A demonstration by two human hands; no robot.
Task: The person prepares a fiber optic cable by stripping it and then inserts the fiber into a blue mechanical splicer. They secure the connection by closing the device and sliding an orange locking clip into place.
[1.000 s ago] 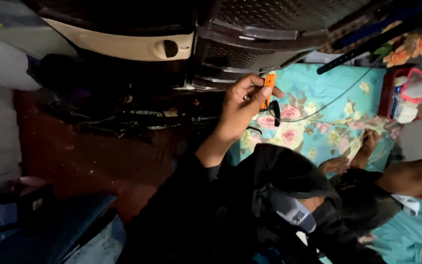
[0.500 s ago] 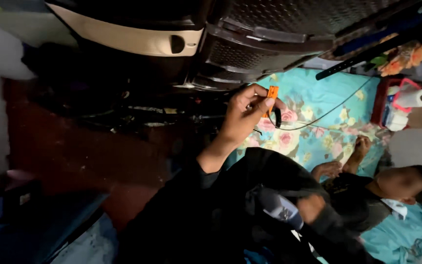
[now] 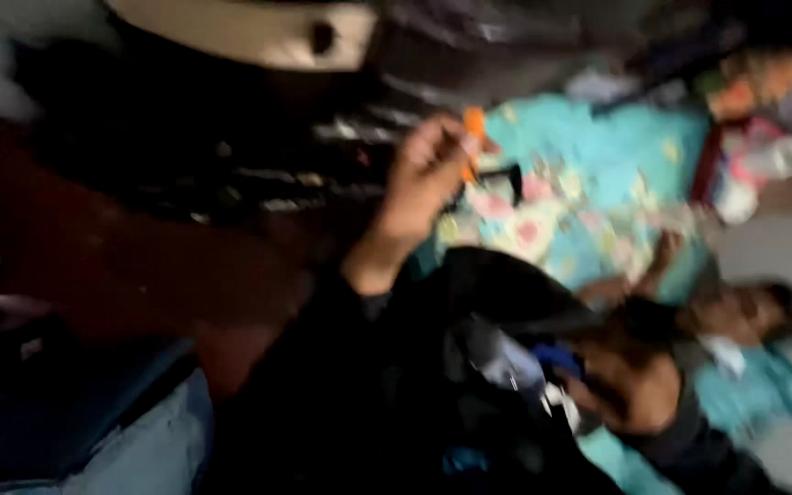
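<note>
Pinching an orange tool (image 3: pixel 474 124), the left hand (image 3: pixel 428 174) is raised before a dark machine (image 3: pixel 258 174) and over the floral cloth (image 3: pixel 598 183); right hand (image 3: pixel 634 394) low, fingers around blurred blue-white thing (image 3: pixel 515 367), grip unclear

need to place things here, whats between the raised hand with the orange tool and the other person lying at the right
In the head view, the teal floral cloth fills the stretch between the hand holding the orange tool and the person lying down. The blur hides anything smaller on it.
</note>
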